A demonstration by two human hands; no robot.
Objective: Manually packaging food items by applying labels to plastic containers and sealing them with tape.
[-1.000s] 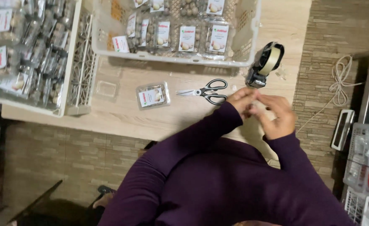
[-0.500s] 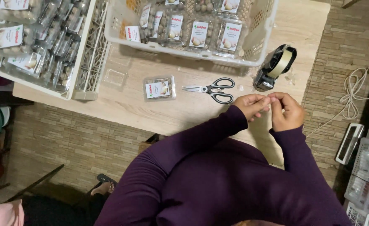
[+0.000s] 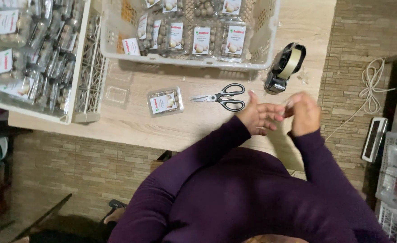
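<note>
Just beyond right hand (image 3: pixel 303 113): tape dispenser (image 3: pixel 285 68)

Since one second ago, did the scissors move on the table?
No. The scissors lie between the small clear box and the tape dispenser, as before; only the camera shifted.

Both arms in purple sleeves reach forward, elbows bent. Left hand (image 3: pixel 258 118) is open with fingers spread loosely, right hand (image 3: pixel 304 113) sits just beside it, fingers curled in, fingertips nearly meeting the left's.
</note>
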